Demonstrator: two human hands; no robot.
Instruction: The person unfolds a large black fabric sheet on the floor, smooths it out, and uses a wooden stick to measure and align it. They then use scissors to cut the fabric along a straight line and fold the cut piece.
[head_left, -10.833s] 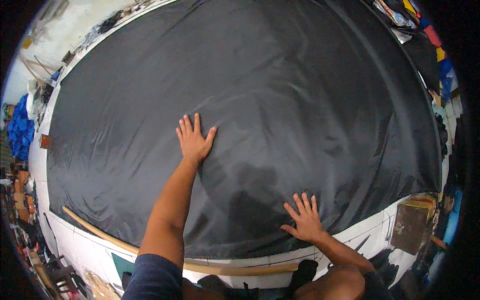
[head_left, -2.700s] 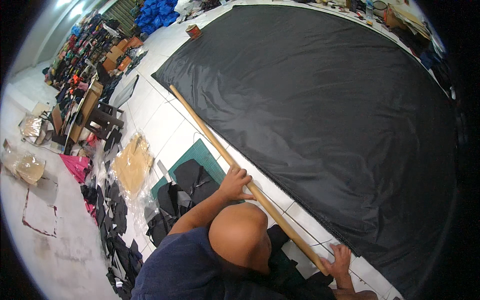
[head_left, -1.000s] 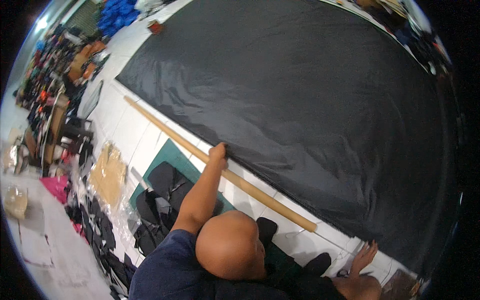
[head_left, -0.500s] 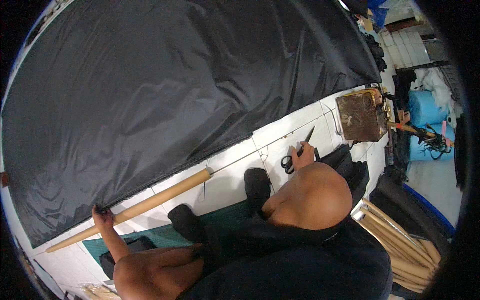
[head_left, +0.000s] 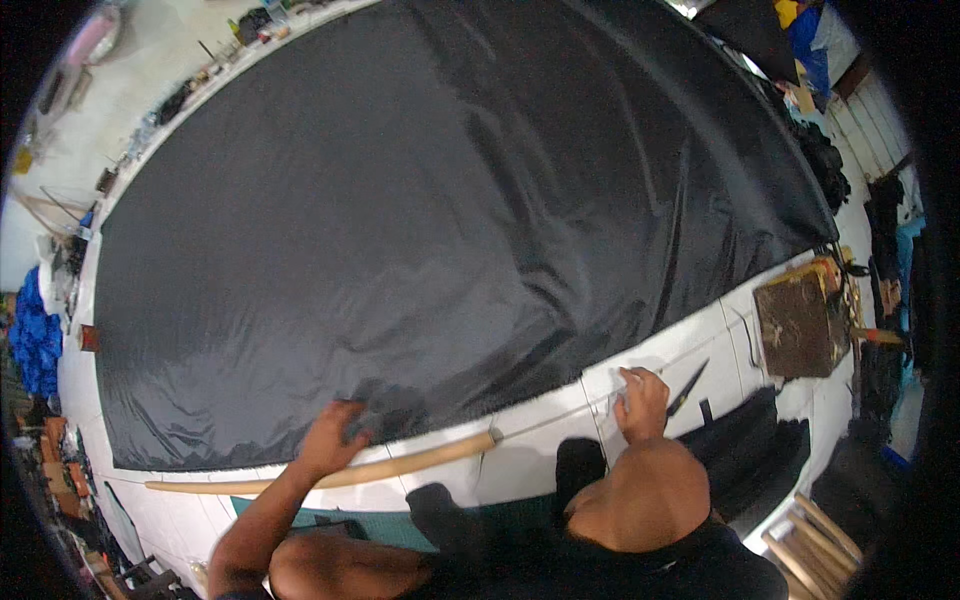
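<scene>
As the half-curled right hand part-hides scissors, hold unclear, the empty, half-open left hand overlaps the cloth's near edge.

Surrounding stock, white tiled floor.
One worn brown block-shaped object, at right; one green mat, near lower edge, partly hidden; several tan tubes, side by side, lower right; one blue heap, far left; one small red-brown container, just beside it; orange-brown boxes, lower left, contents indistinct.
</scene>
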